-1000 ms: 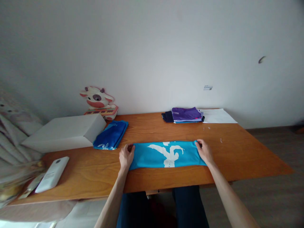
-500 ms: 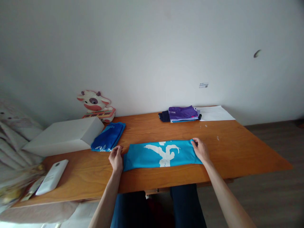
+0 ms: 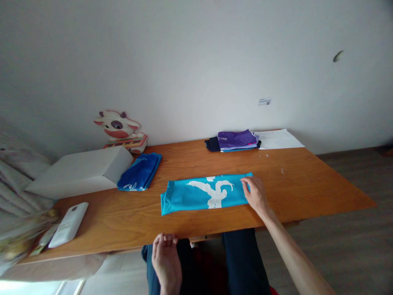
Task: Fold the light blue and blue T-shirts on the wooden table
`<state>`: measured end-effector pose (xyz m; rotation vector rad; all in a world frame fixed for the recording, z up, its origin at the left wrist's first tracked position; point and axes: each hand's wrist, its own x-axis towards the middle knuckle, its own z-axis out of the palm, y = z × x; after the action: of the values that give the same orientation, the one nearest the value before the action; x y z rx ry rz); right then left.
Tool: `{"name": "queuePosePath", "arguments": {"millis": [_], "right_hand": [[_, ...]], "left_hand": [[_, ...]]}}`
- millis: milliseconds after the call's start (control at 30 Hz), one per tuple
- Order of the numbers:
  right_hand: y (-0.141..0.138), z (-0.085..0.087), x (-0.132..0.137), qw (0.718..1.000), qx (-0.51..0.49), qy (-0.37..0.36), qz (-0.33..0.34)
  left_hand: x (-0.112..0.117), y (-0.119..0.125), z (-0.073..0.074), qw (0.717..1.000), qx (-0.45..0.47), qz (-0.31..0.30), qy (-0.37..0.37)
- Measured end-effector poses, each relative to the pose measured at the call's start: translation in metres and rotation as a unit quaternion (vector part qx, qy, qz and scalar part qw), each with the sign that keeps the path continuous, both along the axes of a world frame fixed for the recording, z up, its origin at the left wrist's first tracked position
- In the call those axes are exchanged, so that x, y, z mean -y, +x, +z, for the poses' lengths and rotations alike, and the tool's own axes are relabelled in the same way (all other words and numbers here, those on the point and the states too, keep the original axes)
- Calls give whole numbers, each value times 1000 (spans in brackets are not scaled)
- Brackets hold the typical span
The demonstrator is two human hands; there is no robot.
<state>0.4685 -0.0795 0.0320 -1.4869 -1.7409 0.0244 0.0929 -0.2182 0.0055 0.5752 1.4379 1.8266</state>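
Observation:
A folded bright blue cloth garment (image 3: 181, 196) with a white brushstroke-like figure printed on it lies flat on the wooden table in front of me. Over its right end is my right hand (image 3: 256, 196), fingers bent and thumb apart, with no cloth visibly gripped. My left hand (image 3: 167, 258) is off the garment, near the table's front edge above my lap. Its palm faces up, its fingers are loosely curled, and nothing shows in it. At the garment's left end, a smaller layer sticks out a little.
Around the wooden table (image 3: 184, 157) stand a white box (image 3: 82, 168), a cow-shaped toy keyboard (image 3: 118, 127), a folded darker blue cloth (image 3: 139, 172) and a white device (image 3: 69, 225). Folded purple clothing (image 3: 236, 139) lies by white paper (image 3: 279, 139) against the wall.
My left hand has let go of the garment's left end and dropped toward me. My right hand has shifted slightly left over the right end. The view has tilted a little.

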Motion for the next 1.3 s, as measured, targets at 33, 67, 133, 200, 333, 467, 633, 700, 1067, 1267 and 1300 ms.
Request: {"name": "queuePosePath", "arguments": {"millis": [33,67,133,200,333,467,633,700,1067,1267,1300], "right_hand": [[-24,6,9,998,24,-12,62],[-49,11,16,991,44,-30,122],[-100,19,21,975,58,-55,209],[-143,22,13,964,47,-68,253],[-195,13,-23,962,67,-80,251],[-212,-7,-35,963,155,-80,207],[-211,-14,-5,955,188,-75,218],[-210,-13,10,951,189,-83,229],[-204,3,87,930,151,-146,302],[-202,14,84,915,101,-186,343],[-201,17,83,912,85,-194,353]], "left_hand": [[18,15,-2,1000,12,-9,-3],[36,31,-4,1000,6,-15,-10],[70,62,-7,998,-32,-55,-28],[97,88,-7,990,-56,-123,-46],[111,106,-2,967,-55,-239,-63],[85,86,-7,953,-85,-281,-73],[51,60,-36,952,-15,-290,-96],[43,55,-46,952,54,-281,-109],[50,51,-47,948,271,-143,-83],[39,31,-19,940,319,-49,-107],[35,28,-13,944,311,-27,-106]]}}
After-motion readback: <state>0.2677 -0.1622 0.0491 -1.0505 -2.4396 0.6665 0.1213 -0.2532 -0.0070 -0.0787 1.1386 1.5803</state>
